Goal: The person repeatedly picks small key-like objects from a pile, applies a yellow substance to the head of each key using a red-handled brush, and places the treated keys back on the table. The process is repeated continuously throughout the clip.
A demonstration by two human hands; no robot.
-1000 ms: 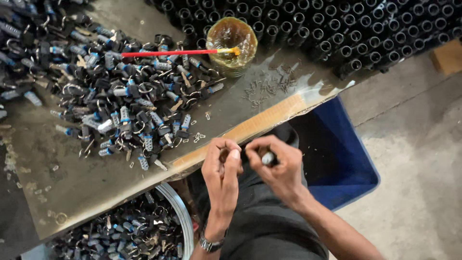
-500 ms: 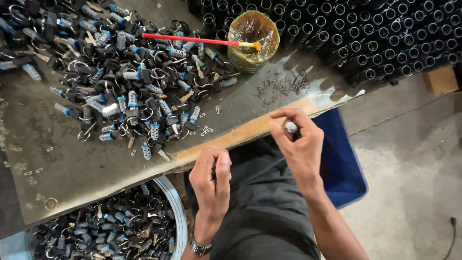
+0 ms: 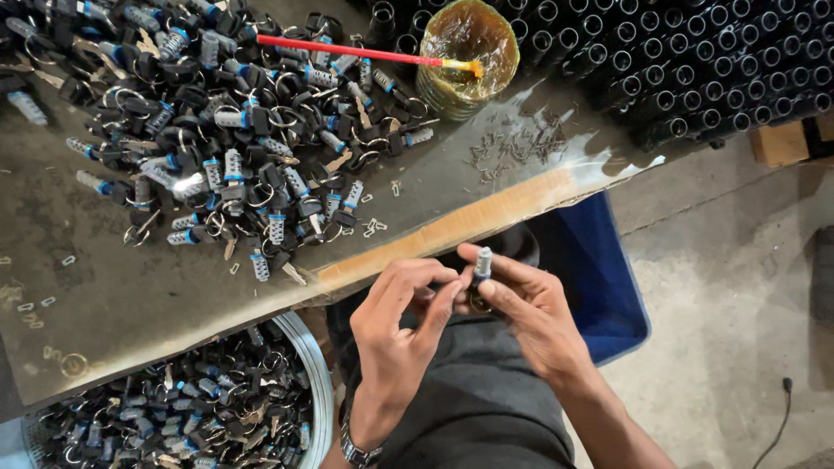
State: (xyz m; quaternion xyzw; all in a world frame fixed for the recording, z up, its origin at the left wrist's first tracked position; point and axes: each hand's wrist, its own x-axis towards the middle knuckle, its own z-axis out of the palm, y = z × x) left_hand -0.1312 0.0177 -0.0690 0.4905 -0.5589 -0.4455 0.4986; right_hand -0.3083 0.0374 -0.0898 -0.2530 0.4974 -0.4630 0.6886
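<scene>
Hundreds of small lock cylinders point(image 3: 217, 156), silver and black with blue bands and key rings, lie heaped on the grey worktop point(image 3: 130, 295) at the upper left. Below that, at the bottom left, a round metal basin point(image 3: 320, 391) holds more of the same parts, packed close together. Loose small clips are scattered on the bare worktop around the heap.

Near the middle of the frame, just off the worktop's worn wooden edge, the left hand point(image 3: 395, 334) is raised over the person's dark-clothed lap, a watch point(image 3: 358, 452) on its wrist. Its thumb and forefinger pinch toward a small silver cylinder point(image 3: 483, 260), touching the part at its lower end. The right hand point(image 3: 530, 308) grips that same cylinder between thumb and fingers, holding it upright so its ribbed top stands clear above the fingertips. A dark ring-like piece sits just beneath it, partly hidden by the fingers.

Above the hands, a clear plastic tub point(image 3: 456, 61) of yellowish grease stands on the worktop, with a red-handled brush point(image 3: 347, 50) resting across its rim. A patch of tiny pins point(image 3: 512, 148) lies just beside it. Rows of black tubes point(image 3: 695, 69) fill the upper right, and a blue bin point(image 3: 599, 278) sits on the concrete floor by the person's right arm.
</scene>
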